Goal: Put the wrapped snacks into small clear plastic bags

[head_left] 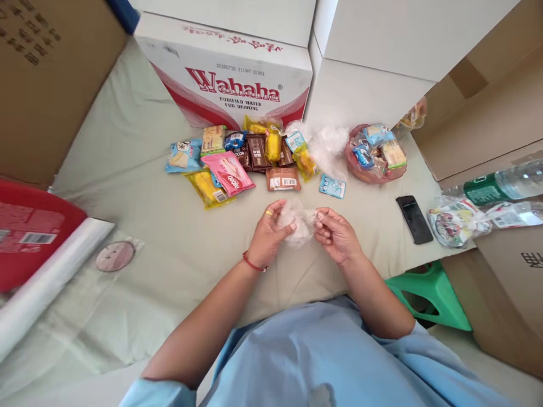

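We hold a small clear plastic bag (pixel 299 225) between both hands, just above the pale green cloth (pixel 139 169) that covers the work surface. The bag is thin, crinkled film, nearly see-through and with no fixed shape. The left hand (pixel 268 236) pinches its left edge between thumb and fingers; the right hand (pixel 337 234) pinches the opposite edge. Both hands grasp the film, and neither is clenched or released.

We judge the step in hand to be the opening of the bag mouth: the two layers of film are being worked apart. The next move calls for a light, rubbing pinch, since film this thin clings to itself and tears under a hard pull.

Beyond the hands lies a loose heap of wrapped snacks (pixel 250 158): flat foil and plastic packets, glossy, in pink, yellow, brown and blue. Right of the heap lies more crumpled clear film (pixel 328 144), then a filled, rounded bag of snacks (pixel 375 154). A black phone (pixel 414 219) lies flat, well right of the hands. A printed cardboard box (pixel 231 70) stands behind the heap. A roll of clear film (pixel 46 280) lies at far left.
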{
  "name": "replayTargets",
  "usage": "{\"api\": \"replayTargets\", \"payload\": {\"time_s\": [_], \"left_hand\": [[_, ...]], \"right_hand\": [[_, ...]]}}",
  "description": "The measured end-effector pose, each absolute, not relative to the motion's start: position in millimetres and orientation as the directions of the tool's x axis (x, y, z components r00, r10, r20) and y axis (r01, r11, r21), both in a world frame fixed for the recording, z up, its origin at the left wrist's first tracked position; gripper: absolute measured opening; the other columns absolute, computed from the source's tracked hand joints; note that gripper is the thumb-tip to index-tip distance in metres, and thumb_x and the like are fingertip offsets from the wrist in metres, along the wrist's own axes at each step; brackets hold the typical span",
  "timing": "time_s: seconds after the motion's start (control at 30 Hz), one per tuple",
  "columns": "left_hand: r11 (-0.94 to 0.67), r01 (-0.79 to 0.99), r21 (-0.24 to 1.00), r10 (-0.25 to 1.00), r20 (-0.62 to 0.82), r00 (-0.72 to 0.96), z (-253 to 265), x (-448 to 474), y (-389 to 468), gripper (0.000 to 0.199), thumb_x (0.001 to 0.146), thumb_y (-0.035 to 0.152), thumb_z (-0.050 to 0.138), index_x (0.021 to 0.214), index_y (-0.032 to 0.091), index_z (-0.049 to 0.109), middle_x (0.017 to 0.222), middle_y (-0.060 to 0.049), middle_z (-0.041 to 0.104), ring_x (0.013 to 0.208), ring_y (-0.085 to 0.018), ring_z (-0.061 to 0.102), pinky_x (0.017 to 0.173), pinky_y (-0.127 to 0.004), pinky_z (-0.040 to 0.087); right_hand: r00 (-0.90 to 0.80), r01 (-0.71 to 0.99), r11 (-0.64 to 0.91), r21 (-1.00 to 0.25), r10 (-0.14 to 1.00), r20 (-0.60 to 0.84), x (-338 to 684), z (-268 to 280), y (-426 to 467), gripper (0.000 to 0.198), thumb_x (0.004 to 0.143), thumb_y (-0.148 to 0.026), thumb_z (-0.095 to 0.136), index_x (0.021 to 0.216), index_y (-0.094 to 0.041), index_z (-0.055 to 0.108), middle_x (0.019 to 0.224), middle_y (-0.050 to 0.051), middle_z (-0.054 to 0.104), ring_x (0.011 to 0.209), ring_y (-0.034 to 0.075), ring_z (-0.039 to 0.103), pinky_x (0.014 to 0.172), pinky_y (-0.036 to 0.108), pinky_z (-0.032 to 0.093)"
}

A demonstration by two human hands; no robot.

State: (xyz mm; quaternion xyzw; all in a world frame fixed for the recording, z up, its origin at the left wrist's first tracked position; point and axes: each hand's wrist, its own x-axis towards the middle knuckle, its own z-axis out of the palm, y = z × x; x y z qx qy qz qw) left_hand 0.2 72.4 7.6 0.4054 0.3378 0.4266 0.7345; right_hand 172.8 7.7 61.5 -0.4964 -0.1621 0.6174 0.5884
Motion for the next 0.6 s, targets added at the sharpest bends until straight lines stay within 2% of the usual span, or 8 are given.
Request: {"api": "replayTargets", "payload": {"time_s": [0.1,0.23,0.33,0.5,0.6], "left_hand": [[0.361,-0.390,0.847,0.911,-0.232,0.341,2,-15,86,0.053,0.059,0.036,0.095,0.100,0.020,0.066,0.097,-0.003,0.070,0.085,-0.015,0.067,0.076,-0.027,0.053],[0.294,-0.432,0.853,0.953,-0.227,0.201,5,-28,100,0.041,0.059,0.031,0.093,0.084,0.019,0.063,0.080,0.003,0.065,0.068,-0.008,0.058,0.064,-0.021,0.046],[0.291,-0.473,0.831,0.955,-0.226,0.190,7,-28,102,0.040,0.061,0.031,0.091,0.084,0.020,0.061,0.076,0.005,0.061,0.063,-0.007,0.053,0.059,-0.020,0.043],[0.312,-0.466,0.828,0.948,-0.238,0.212,7,-27,101,0.040,0.068,0.036,0.086,0.089,0.021,0.055,0.074,0.006,0.057,0.064,-0.009,0.055,0.058,-0.021,0.045],[0.264,-0.394,0.880,0.964,-0.248,0.093,6,-29,101,0.041,0.072,0.041,0.083,0.093,0.022,0.054,0.081,0.004,0.058,0.069,-0.010,0.057,0.059,-0.022,0.047]], "right_hand": [[0.262,-0.556,-0.210,-0.804,0.874,-0.409,174,54,7,0.032,0.071,-0.032,0.088,0.092,-0.021,0.066,0.064,-0.007,0.054,0.045,0.003,0.028,0.038,0.014,0.023],[0.303,-0.518,-0.211,-0.829,0.861,-0.409,179,50,9,0.033,0.071,-0.034,0.089,0.090,-0.021,0.065,0.064,-0.008,0.054,0.045,0.003,0.030,0.039,0.014,0.024],[0.315,-0.506,-0.213,-0.836,0.856,-0.409,180,48,9,0.033,0.071,-0.035,0.089,0.088,-0.021,0.065,0.066,-0.007,0.055,0.047,0.004,0.034,0.040,0.014,0.027],[0.303,-0.502,-0.247,-0.829,0.847,-0.436,184,47,8,0.037,0.068,-0.037,0.092,0.086,-0.021,0.064,0.065,-0.007,0.055,0.047,0.003,0.033,0.039,0.012,0.026],[0.241,-0.484,-0.312,-0.818,0.850,-0.468,189,50,5,0.037,0.069,-0.037,0.092,0.088,-0.021,0.064,0.064,-0.007,0.053,0.045,0.003,0.032,0.038,0.012,0.025]]}}
